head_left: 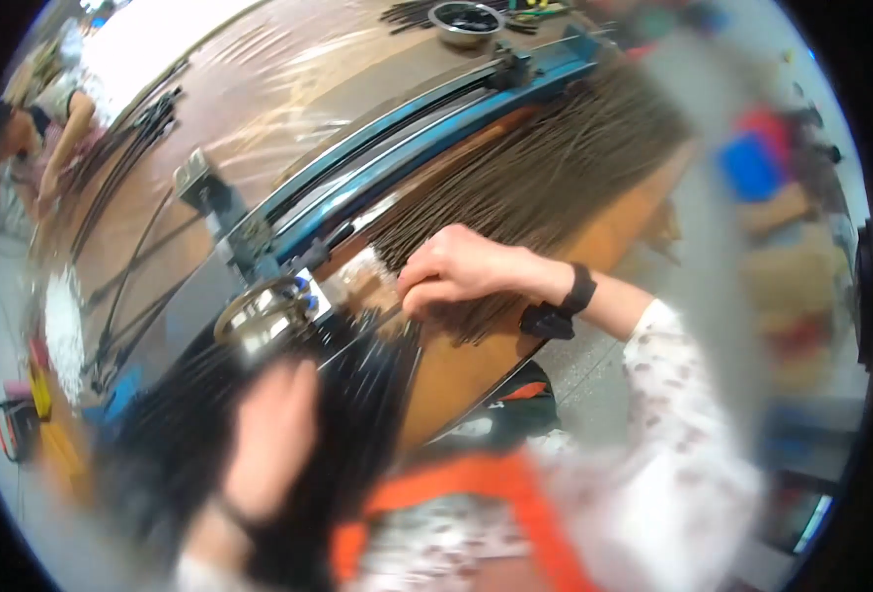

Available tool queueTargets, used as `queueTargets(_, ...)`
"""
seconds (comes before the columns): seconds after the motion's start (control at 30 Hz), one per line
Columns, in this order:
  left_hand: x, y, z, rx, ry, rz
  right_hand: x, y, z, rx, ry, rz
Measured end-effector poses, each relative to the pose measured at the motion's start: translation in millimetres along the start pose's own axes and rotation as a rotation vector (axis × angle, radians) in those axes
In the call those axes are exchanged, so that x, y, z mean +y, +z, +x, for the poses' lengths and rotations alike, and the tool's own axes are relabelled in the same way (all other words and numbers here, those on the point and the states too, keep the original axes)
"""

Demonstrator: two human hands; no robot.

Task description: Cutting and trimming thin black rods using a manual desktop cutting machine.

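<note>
My right hand (456,271) is curled shut, pinching thin dark rods at the near end of a wide row of rods (545,168) lying on a wooden board (614,232). A black band sits on that wrist. My left hand (273,434) is blurred and rests on a thick bundle of black rods (357,395) at the lower left; its fingers look spread over the bundle, and its grip is unclear. A blue metal rail (426,128) runs diagonally just beyond both hands.
A metal bowl (464,22) stands at the top of the shiny table (259,109). A round metal ring (259,306) lies by the rail's near end. Another person (37,128) works at the far left. Blurred coloured items fill the right side.
</note>
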State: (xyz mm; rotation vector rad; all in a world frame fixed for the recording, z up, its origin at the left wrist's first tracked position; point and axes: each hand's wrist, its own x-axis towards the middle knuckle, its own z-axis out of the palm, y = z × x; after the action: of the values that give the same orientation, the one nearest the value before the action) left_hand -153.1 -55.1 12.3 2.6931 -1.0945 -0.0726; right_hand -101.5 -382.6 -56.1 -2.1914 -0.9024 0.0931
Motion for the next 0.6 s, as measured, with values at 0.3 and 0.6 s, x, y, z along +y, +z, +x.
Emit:
queueTargets(0.3, 31, 3, 48, 0.011, 0.076, -0.035, 0, 18, -47, 0.545, -0.043, 0.07)
queueTargets(0.6, 36, -19, 90, -0.019, 0.219, 0.186, 18, -6, -25, 0.714, -0.523, -0.393)
